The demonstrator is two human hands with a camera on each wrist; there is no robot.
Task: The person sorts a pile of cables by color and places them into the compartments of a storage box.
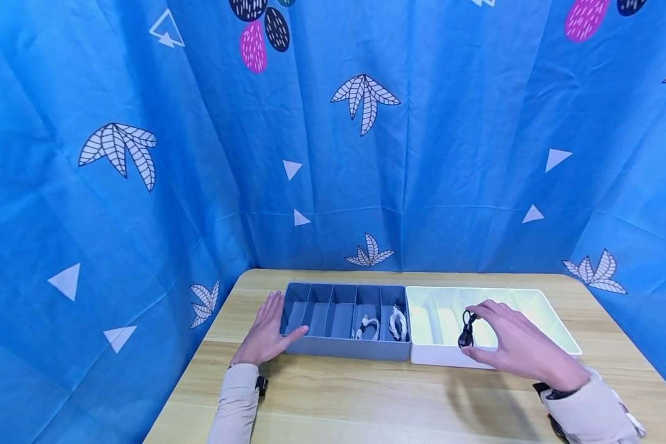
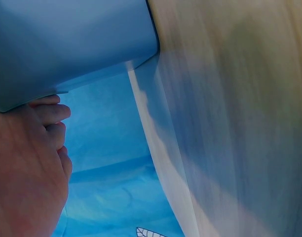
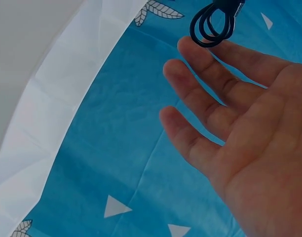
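Black cable (image 1: 465, 333), pinched in right hand (image 1: 516, 341), left hand (image 1: 263, 335) outspread, touching grey organizer (image 1: 346, 348)

Wood-grained table (image 1: 366, 394); grey tray (image 1: 344, 347); white tray (image 1: 435, 355)

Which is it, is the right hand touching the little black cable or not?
Touching. The head view shows it: the right hand pinches the coiled black cable between its thumb and fingertips.

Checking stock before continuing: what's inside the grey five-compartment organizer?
The grey organizer shows a white cable in its fourth compartment from the left and a white cable bundle in the fifth. Its front wall hides the nearest floor areas.
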